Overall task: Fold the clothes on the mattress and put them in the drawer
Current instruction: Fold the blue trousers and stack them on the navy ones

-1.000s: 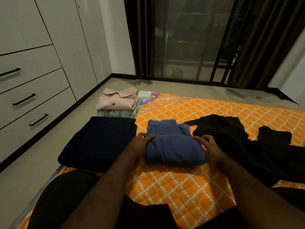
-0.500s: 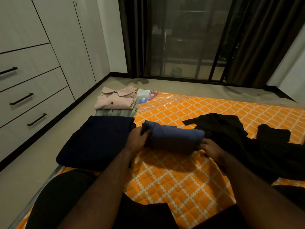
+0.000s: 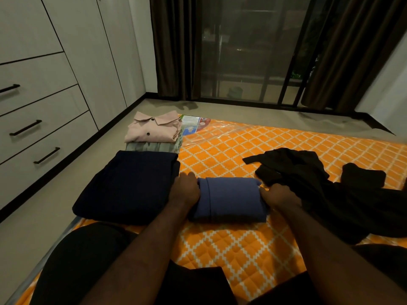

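Folded garment (image 3: 229, 199) on mattress (image 3: 242, 252), between folded pile (image 3: 132, 186) left and crumpled heap (image 3: 330, 194) right.

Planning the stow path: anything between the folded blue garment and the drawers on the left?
Yes. The folded navy garment lies on the mattress directly left of the blue garment, between it and the drawers. All visible drawers are closed. Beyond that, only bare floor.
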Action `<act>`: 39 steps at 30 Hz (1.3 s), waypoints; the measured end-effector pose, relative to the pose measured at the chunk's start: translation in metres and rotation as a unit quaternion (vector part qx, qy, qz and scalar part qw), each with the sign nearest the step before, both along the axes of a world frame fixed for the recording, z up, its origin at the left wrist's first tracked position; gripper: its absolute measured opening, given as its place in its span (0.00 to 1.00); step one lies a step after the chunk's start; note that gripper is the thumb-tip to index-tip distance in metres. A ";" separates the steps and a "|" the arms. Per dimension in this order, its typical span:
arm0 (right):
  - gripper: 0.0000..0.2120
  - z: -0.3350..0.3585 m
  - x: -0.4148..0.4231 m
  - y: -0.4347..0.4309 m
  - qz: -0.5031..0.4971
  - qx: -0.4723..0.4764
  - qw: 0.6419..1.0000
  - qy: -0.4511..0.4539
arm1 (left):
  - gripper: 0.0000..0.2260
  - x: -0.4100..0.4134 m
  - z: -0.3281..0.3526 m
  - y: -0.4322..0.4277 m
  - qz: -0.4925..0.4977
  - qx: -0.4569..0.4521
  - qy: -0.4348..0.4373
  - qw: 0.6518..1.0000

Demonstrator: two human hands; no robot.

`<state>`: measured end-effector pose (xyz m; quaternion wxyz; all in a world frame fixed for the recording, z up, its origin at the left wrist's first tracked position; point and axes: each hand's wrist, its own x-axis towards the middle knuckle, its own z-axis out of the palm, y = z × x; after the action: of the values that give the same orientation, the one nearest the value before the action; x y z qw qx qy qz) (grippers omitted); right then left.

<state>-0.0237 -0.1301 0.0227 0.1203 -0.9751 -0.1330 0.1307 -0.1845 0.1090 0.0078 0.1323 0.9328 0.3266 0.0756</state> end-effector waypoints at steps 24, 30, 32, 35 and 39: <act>0.29 -0.049 -0.028 0.058 0.310 -0.063 0.940 -0.124 | 0.10 0.012 -0.008 -0.069 -0.164 0.215 -0.065 0.961; 0.29 -0.045 -0.030 0.060 0.296 -0.061 0.946 -0.116 | 0.27 0.004 0.047 -0.082 -0.082 -0.107 0.275 0.952; 0.29 -0.044 -0.029 0.062 0.294 -0.058 0.946 -0.122 | 0.28 0.001 0.043 -0.079 -0.047 -0.254 0.318 0.912; 0.30 -0.040 -0.030 0.059 0.274 -0.056 0.949 -0.147 | 0.37 0.000 0.042 -0.079 0.044 -0.381 0.270 0.883; 0.32 -0.021 -0.029 0.057 0.185 -0.042 0.973 -0.132 | 0.31 0.007 0.030 -0.069 0.058 -0.374 0.140 0.915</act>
<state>-0.0524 -0.0728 0.0019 0.0345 -0.9464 -0.3202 0.0261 -0.1774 0.0401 0.0381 0.4195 0.7958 0.3997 -0.1760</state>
